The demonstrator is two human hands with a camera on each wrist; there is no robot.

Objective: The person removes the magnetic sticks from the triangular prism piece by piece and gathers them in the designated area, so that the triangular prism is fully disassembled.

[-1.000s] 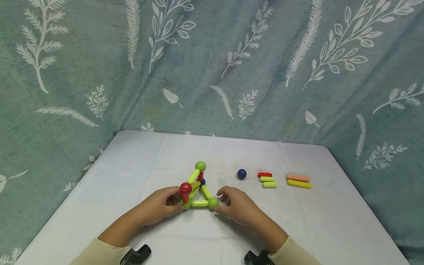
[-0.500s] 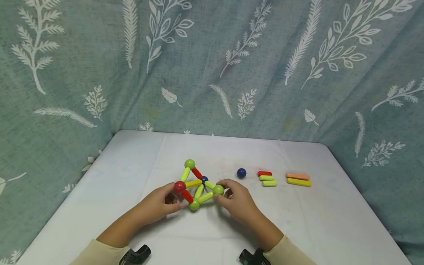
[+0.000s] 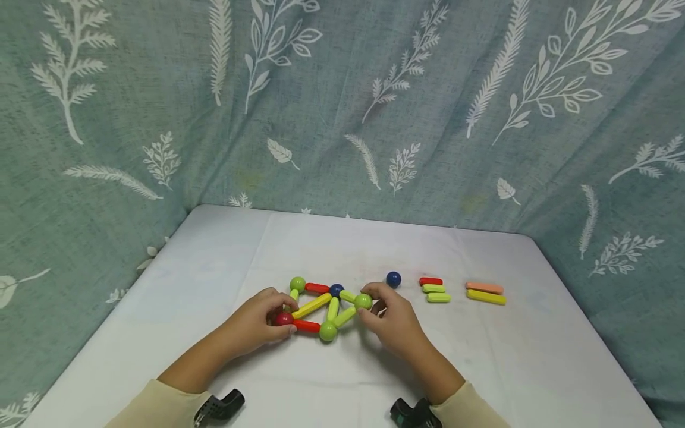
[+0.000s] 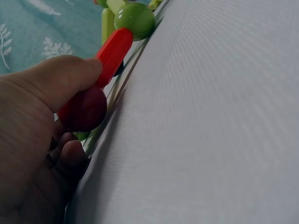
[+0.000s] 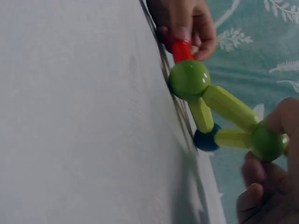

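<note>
A frame of balls and rods lies on the white table in the head view. My left hand (image 3: 258,321) grips its red ball (image 3: 284,320) at the left corner, thumb along a red rod (image 4: 112,53). My right hand (image 3: 396,321) pinches a green ball (image 3: 363,301) at the right corner. In the right wrist view this ball is raised off the table, and light green rods (image 5: 231,108) slope up to it. A front green ball (image 3: 328,331), a blue ball (image 3: 336,290) and a back-left green ball (image 3: 297,285) join the other rods. A yellow rod (image 3: 312,306) crosses the middle.
A loose blue ball (image 3: 393,279) sits just behind my right hand. Further right lie a short red rod (image 3: 430,281), two light green rods (image 3: 438,298), an orange rod (image 3: 484,288) and a long yellow rod (image 3: 486,297). A patterned curtain (image 3: 342,107) hangs behind the white table (image 3: 332,392).
The frame has turned and its red-ball side has tipped down flat to the left. My right hand has taken hold of the right green ball and shifted slightly right with it.
</note>
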